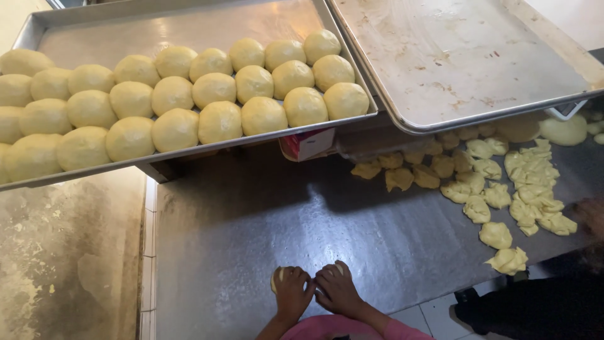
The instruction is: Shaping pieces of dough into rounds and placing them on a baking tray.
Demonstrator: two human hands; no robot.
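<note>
Down at the near edge of the steel table (264,220), I see two small pieces of dough, one under each of my hands: the left dough piece (275,277) peeks out at the outer side of my left hand (292,291), and the right dough piece (340,268) shows just past the knuckles of my right hand (337,289). Both hands are cupped down and clasped over their dough, pressing it to the table, thumbs nearly touching between them. Well beyond my right hand, off to its outer side, lies a scatter of rough cut dough lumps (497,195) on the same table. Farther out from both hands, a tray of smooth rounded dough balls (189,94) sits raised above the table on my left side, in packed rows, with a bare metal tray (465,56) just beside it to the right. A dark-sleeved person (566,289) stands near my right hand's side.
</note>
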